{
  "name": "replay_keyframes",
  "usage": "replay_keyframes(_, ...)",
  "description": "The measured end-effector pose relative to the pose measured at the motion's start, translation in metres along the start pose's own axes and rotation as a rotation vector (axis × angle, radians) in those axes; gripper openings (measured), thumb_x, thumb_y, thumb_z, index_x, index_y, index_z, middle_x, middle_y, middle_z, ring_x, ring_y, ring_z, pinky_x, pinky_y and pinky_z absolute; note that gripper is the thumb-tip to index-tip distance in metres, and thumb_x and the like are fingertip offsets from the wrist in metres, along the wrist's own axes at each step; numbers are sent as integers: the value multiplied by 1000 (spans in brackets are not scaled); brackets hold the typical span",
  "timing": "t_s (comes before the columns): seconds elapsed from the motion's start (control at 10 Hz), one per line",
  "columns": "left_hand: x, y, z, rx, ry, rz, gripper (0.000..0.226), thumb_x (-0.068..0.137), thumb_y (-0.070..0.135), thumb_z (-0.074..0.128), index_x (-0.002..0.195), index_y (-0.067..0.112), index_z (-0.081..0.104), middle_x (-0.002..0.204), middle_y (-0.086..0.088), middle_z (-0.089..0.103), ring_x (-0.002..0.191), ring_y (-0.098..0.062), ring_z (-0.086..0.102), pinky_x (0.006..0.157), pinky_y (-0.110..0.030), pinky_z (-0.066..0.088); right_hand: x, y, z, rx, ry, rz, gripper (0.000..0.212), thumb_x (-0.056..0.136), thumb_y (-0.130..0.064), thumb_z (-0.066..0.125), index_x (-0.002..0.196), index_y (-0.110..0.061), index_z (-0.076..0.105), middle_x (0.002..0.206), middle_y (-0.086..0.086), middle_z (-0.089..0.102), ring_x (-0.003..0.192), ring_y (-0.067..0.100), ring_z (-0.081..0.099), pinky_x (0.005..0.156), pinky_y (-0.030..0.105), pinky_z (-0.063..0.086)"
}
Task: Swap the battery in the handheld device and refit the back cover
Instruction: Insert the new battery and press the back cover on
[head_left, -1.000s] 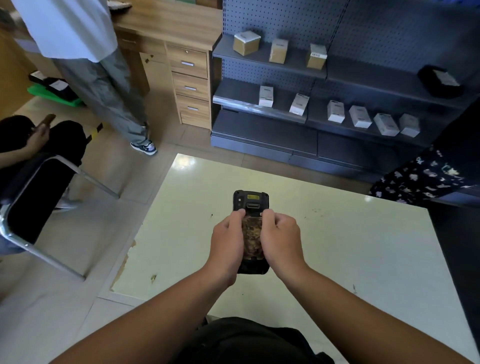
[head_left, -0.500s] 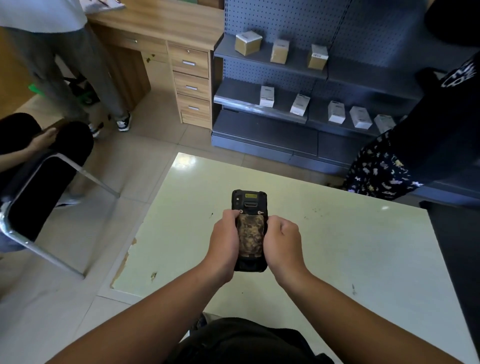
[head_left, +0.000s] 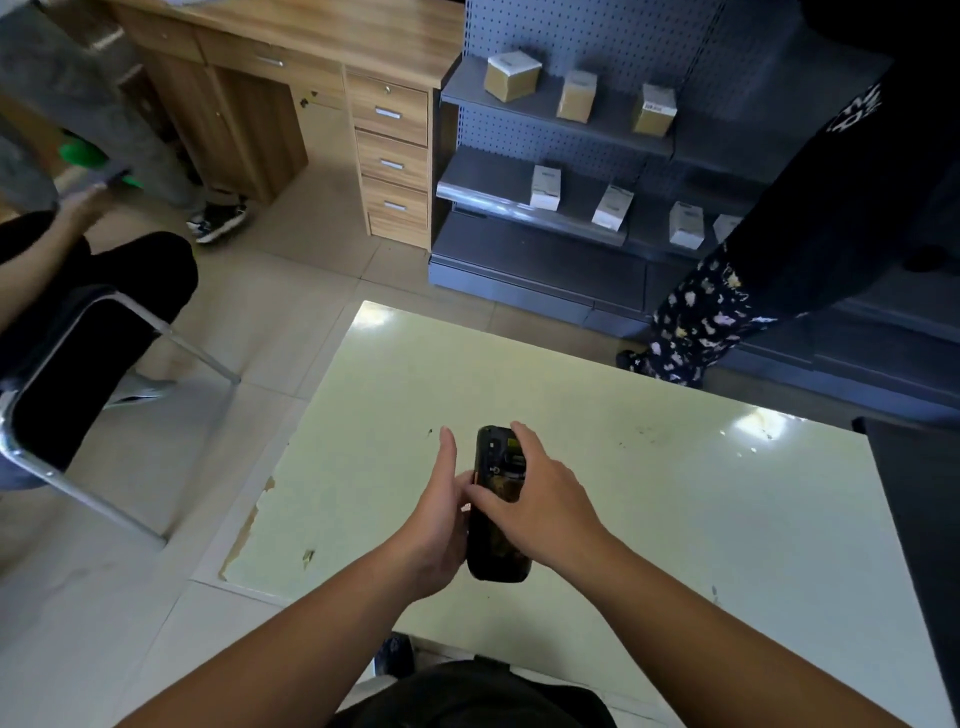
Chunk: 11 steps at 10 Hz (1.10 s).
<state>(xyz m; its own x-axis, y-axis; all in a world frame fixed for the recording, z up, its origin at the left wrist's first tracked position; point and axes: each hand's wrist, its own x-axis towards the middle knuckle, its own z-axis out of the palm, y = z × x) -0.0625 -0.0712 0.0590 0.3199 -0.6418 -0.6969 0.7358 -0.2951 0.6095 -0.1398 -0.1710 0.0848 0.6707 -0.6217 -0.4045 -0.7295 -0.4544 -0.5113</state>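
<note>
The black handheld device (head_left: 493, 551) is held above the pale green table (head_left: 675, 519), back side up and tilted onto its left edge. A brownish patterned panel shows in the middle of its back. My right hand (head_left: 540, 499) lies over the top and right side of the device, fingers spread across it. My left hand (head_left: 441, 514) supports the device from the left and below, with its fingers stretched straight forward. Whether the back cover sits fully in place is hidden by my hands.
A person in patterned trousers (head_left: 696, 322) stands at the table's far right corner. Another person sits on a metal-framed chair (head_left: 62, 415) to the left. A wooden desk with drawers (head_left: 389, 156) and grey shelves with small boxes (head_left: 545, 187) stand beyond.
Both thumbs were pressing on the device's back. Now my right hand has moved over its top, my left fingers have straightened, and the device has rolled onto its left edge. The standing person stepped closer.
</note>
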Motion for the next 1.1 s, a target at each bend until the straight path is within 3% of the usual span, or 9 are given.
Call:
replay_keyframes(0.1, 4, -1, -11, 45, -78, -39, 98, 87, 88, 15, 129, 21, 72, 129, -7, 74, 125, -25, 65, 111, -49, 48, 8, -4, -5, -4, -34, 17, 79, 78, -54, 71, 145, -36, 33, 116, 0, 67, 99, 24, 65, 82, 35, 56)
replay_keyframes(0.2, 12, 1, -25, 231, 10, -22, 93, 94, 80, 11, 117, 17, 76, 115, -8, 74, 100, -23, 70, 97, -44, 59, 15, -7, -10, -58, -20, 53, 72, 74, -55, 70, 136, -35, 39, 110, -1, 67, 93, 25, 65, 75, 34, 55)
replay_keyframes(0.3, 22, -4, -50, 502, 133, -11, 64, 104, 62, 27, 124, 16, 66, 113, -3, 70, 95, -20, 68, 100, -47, 56, 25, -9, -5, -105, -45, 98, 69, 76, -54, 71, 133, -32, 39, 106, 1, 65, 89, 25, 64, 72, 33, 54)
replay_keyframes(0.4, 26, -20, -76, 769, 154, -6, 42, 104, 54, 40, 120, 22, 63, 119, 2, 69, 103, -16, 67, 101, -44, 52, 42, -4, 14, -140, -78, 156, 67, 76, -54, 70, 130, -29, 40, 104, 1, 64, 88, 26, 64, 72, 34, 55)
replay_keyframes(0.6, 28, -39, -105, 802, 165, -50, 39, 105, 48, 44, 129, 23, 62, 126, 3, 67, 112, -16, 65, 100, -35, 50, 77, 11, 61, -249, -103, 250, 74, 80, -51, 69, 140, -24, 35, 116, 10, 51, 88, 28, 54, 72, 34, 49)
replay_keyframes(0.7, 27, -46, -116, 805, 157, -60, 38, 104, 48, 45, 128, 24, 63, 125, 4, 67, 110, -15, 65, 98, -33, 50, 89, 15, 80, -282, -81, 260, 77, 80, -50, 69, 142, -23, 33, 117, 10, 43, 93, 30, 58, 73, 37, 55)
replay_keyframes(1.0, 27, -48, -145, 826, 185, -58, 35, 104, 43, 48, 125, 21, 65, 124, 2, 68, 110, -16, 66, 100, -37, 51, 100, 25, 123, -324, -53, 260, 83, 84, -50, 68, 150, -21, 26, 124, 12, 38, 99, 32, 57, 67, 36, 50)
replay_keyframes(1.1, 29, -49, -145, 847, 168, -45, 35, 104, 42, 48, 126, 22, 65, 125, 3, 67, 109, -16, 66, 100, -37, 51, 102, 24, 119, -400, -98, 264, 90, 89, -58, 62, 158, -24, 13, 138, 14, 37, 112, 35, 56, 75, 39, 50)
